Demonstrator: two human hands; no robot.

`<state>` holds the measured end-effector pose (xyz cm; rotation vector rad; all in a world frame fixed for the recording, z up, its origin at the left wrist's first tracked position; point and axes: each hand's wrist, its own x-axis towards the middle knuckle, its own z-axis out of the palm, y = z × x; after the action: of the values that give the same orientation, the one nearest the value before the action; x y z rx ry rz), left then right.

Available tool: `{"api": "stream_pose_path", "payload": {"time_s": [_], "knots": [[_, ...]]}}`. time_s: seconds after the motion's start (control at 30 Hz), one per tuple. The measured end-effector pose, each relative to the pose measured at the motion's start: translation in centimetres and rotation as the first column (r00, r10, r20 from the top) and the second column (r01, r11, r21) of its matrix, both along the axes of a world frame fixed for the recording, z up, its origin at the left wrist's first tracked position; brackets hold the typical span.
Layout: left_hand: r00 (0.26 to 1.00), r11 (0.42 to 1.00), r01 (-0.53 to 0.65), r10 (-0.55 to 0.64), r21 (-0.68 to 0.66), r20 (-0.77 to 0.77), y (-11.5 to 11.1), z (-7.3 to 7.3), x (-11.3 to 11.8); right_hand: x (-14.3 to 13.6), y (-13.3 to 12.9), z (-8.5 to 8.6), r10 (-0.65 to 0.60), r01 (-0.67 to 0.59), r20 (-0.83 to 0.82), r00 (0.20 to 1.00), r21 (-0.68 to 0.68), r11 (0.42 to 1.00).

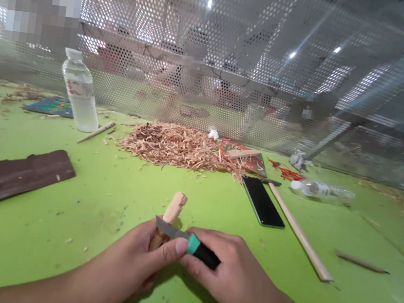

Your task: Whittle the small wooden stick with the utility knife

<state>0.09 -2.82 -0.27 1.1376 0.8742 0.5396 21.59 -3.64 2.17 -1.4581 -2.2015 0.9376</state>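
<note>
My left hand is wrapped round a small carved piece of wood, whose notched top end sticks up above the fingers. In my right hand is a knife with a black and teal handle. Its blade points left and lies across the wood, just below the upper part. My left thumb rests against the knife where the blade meets the handle. The lower end of the wood is hidden by my left hand.
Wood shavings are heaped on the green table before a perforated metal screen. An upright bottle and brown sheet are left; a phone, wooden stick, pencil and lying bottle are right.
</note>
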Motion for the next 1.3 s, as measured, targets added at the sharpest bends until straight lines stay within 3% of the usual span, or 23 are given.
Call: {"api": "stream_pose_path", "payload": {"time_s": [0.13, 0.23, 0.4, 0.6, 0.77, 0.93, 1.0, 1.2, 1.3], "knots": [[1.000, 1.000, 0.011, -0.011, 0.005, -0.027, -0.1, 0.1, 0.0, 0.0, 0.2, 0.2, -0.002, 0.001, -0.027, 1.000, -0.037, 0.999], [0.992, 0.996, 0.009, 0.002, 0.089, -0.123, -0.2, 0.3, -0.1, 0.2, 0.3, 0.8, -0.005, -0.010, -0.084, 0.996, -0.172, 0.985], [0.973, 0.983, 0.012, 0.030, 0.184, -0.227, -0.3, 0.8, 0.0, 0.6, 0.2, 1.0, -0.030, -0.104, -0.320, 0.947, -0.394, 0.913], [0.966, 0.959, 0.036, 0.038, 0.280, -0.255, -0.5, 0.9, -0.1, 0.5, 0.3, 0.2, -0.210, -0.171, -0.405, 0.890, -0.723, 0.669], [0.983, 0.955, 0.083, -0.031, 0.285, -0.182, -0.5, 1.0, -0.2, 0.4, 0.4, 0.9, -0.344, -0.249, -0.443, 0.828, -0.840, 0.481], [0.996, 0.960, 0.092, -0.086, 0.265, -0.033, -0.5, 1.0, -0.1, 0.7, 0.8, 1.1, -0.410, -0.342, -0.475, 0.779, -0.869, 0.359], [0.998, 0.967, 0.046, -0.053, 0.252, 0.022, -0.6, 0.8, 0.0, 1.0, 0.9, 0.9, -0.434, -0.372, -0.506, 0.745, -0.856, 0.360], [0.991, 0.962, -0.100, 0.119, 0.254, -0.058, -1.0, -0.1, -0.3, 1.8, 1.5, 0.9, -0.476, -0.376, -0.605, 0.638, -0.785, 0.493], [0.992, 0.989, -0.088, 0.098, 0.121, -0.078, -1.1, -0.6, -0.4, 1.9, 1.6, 0.9, -0.488, -0.317, -0.601, 0.634, -0.777, 0.544]]}}
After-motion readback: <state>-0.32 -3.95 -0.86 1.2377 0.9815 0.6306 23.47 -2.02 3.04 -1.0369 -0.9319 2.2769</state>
